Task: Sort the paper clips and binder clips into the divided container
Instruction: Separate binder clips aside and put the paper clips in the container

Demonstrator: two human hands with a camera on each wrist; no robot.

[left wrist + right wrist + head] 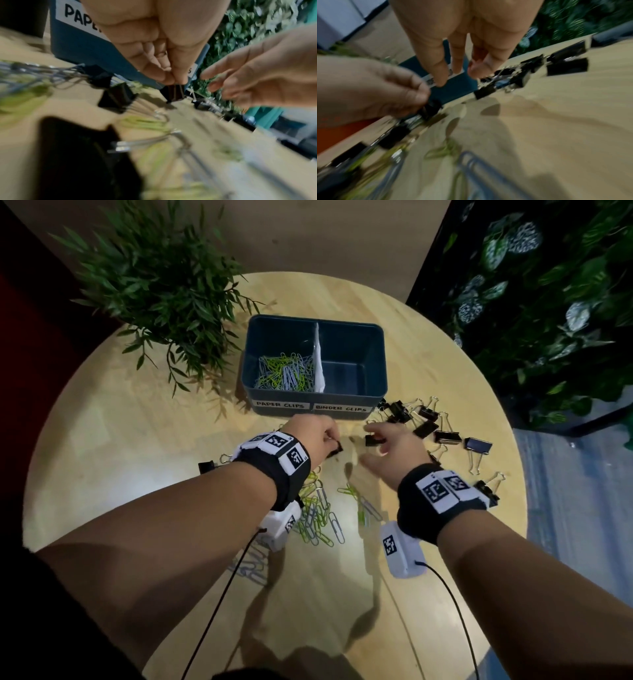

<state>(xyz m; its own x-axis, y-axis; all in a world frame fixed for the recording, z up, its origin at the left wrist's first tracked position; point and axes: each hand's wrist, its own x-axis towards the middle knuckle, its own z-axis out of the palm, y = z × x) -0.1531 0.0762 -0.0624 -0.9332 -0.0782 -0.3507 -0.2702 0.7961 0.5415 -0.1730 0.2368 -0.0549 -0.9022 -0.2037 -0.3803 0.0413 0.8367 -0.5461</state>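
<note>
- Divided container (317, 405) sat mid-table (137, 446), front labels reading "PAPER CLIPS" on its left half, "BINDER CLIPS" on its right. Left compartment already held a pile of green and silver paper clips; right compartment looked empty, so binder sorting had likely just begun.
- Left hand (313, 436) was just in front of the container, fingertips pinching a black binder clip (174, 92) by its wire handles, body hanging down close to the table. Handle pinch probably made sense: easy lift, no need to squeeze the spring.
- Right hand (390, 448) was also in front of the container, to its right side, fingers spread and relaxed, grasping nothing. Another black clip (371, 440) lay right at its fingertips; contact couldn't be told from the blur. Judged as reaching for it.
- Loose binder clips (445, 436) lay scattered off the container's front-right corner, handy to the binder half.
- Remaining paper clips (318, 515) lay well in front of the container, near the wrists.
- Potted plant (161, 285) stood left of the container.
</note>
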